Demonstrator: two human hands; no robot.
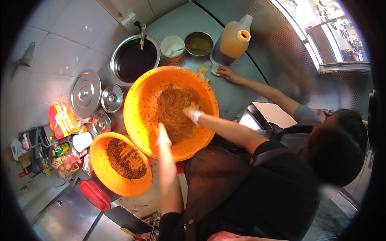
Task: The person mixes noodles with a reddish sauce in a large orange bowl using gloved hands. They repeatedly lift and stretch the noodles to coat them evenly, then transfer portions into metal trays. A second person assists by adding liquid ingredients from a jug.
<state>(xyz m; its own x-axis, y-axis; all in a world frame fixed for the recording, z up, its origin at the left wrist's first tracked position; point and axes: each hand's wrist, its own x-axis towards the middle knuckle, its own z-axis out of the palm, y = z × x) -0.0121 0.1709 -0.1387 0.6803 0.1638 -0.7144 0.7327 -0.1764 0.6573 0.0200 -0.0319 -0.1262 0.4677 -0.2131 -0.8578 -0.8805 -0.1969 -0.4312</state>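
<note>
A large orange plastic basin point(137, 90) holds a mound of thin brown noodle-like strands point(173, 116) with dark seasoning bits. Inside it, my gloved left hand point(163, 135) is at the near-left edge of the mound, fingers extended, nothing seen in it. My gloved right hand point(194, 114) touches the strands on the right, blurred, its fingertips partly among them; whether it grips any is unclear. Beside the large basin, a smaller orange basin point(101, 173) is tilted and holds a dark, crumbly seasoning mix point(120, 158).
A co-worker's hand point(229, 74) presses a crumpled cloth point(215, 70) on the metal counter. Behind the basin stand a pot of dark liquid point(114, 61), a white tub point(172, 45), a metal bowl point(193, 33) and an oil jug point(233, 45). Steel lids point(86, 102) and packages point(64, 120) lie left.
</note>
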